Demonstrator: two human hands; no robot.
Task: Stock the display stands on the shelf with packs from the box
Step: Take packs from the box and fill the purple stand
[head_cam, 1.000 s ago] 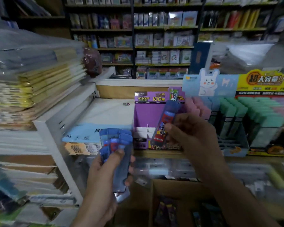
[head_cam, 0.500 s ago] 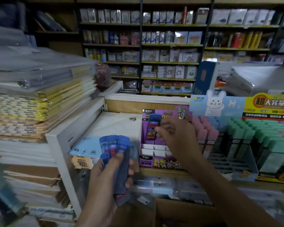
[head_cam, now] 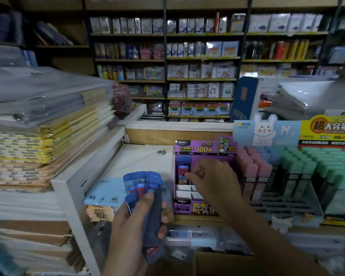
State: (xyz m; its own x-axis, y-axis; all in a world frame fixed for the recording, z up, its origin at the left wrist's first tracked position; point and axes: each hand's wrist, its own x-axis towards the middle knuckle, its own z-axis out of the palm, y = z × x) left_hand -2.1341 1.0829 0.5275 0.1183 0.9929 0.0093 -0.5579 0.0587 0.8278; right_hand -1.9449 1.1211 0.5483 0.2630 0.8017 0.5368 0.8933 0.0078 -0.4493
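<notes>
I see the wooden shelf (head_cam: 197, 218) running below my right hand (head_cam: 213, 182). The purple display stand (head_cam: 205, 150) sits on it right at that hand. Just right of the hand stands a clear stand (head_cam: 291, 210) of pink, blue and green packs. Left of the hand lies a white B5 paper pack (head_cam: 143, 158). Nearer, just behind my left hand (head_cam: 131, 232), a blue B5 pack (head_cam: 104, 194) lies over an orange one (head_cam: 100, 213).
</notes>
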